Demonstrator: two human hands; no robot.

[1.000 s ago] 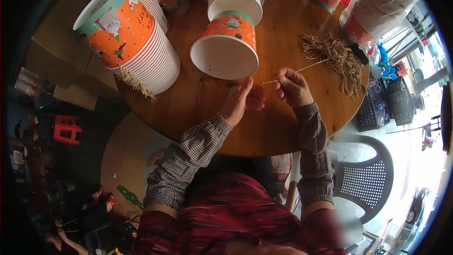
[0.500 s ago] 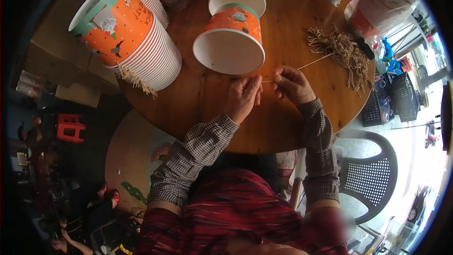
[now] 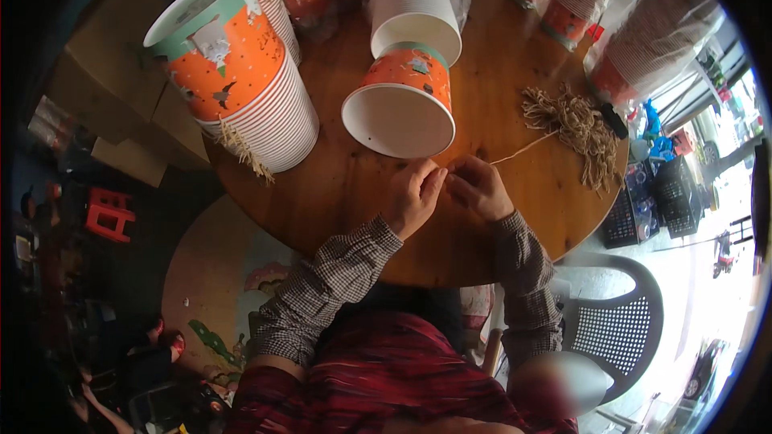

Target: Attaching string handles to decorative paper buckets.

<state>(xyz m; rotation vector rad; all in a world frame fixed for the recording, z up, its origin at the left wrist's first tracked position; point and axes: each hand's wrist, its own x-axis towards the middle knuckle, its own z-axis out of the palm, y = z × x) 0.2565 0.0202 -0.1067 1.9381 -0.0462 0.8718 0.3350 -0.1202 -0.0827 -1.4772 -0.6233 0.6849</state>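
My left hand [image 3: 414, 199] and my right hand [image 3: 484, 188] meet over the table, fingertips almost touching, both closed in a pinch. A thin tan cord [image 3: 527, 147] runs into the right hand's fingers from a loose bundle of cord [image 3: 581, 135] at the right. What lies between the fingertips is mostly hidden. Just beyond the hands a single orange, green and white paper bucket [image 3: 426, 70] lies on its side, its white opening facing me. Its base end is close to the mouth of a white stack of buckets [image 3: 418, 2] in clear plastic.
At the left leans a tall stack of orange-topped paper buckets [image 3: 229, 60], with tan cord tufts [image 3: 241, 149] by its side. Plastic-wrapped stacks [image 3: 659, 32] stand at the far right. A grey chair [image 3: 615, 325] is beside the round wooden table [image 3: 338, 201], and a red stool [image 3: 110, 214] stands left.
My right hand has moved in toward my left, closing the gap where the cord showed between them. The view has shifted, so the table things appear lower.
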